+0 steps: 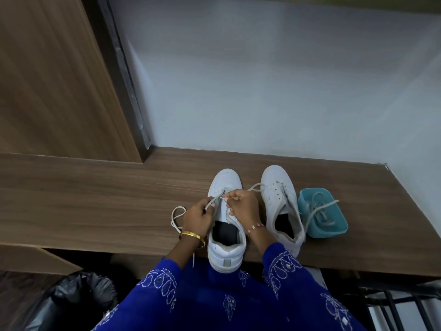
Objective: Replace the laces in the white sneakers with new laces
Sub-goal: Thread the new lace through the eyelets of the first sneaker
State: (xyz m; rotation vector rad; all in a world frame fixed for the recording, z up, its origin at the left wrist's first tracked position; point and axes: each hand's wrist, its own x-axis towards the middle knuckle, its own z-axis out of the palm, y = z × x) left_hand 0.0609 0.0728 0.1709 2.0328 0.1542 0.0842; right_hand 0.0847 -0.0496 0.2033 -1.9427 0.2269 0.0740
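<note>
On the wooden tabletop you have bare room to the left; the near sneaker's heel overhangs the front edge. Its mate stands just right, beside a teal tub holding laces. Your left hand and right hand each pinch the lace over the eyelets, fingers curled.

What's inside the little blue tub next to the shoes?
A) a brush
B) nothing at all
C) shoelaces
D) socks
C: a tangle of pale laces lies in the blue tub, with one strand hanging over its rim, just right of the right-hand sneaker.
</note>
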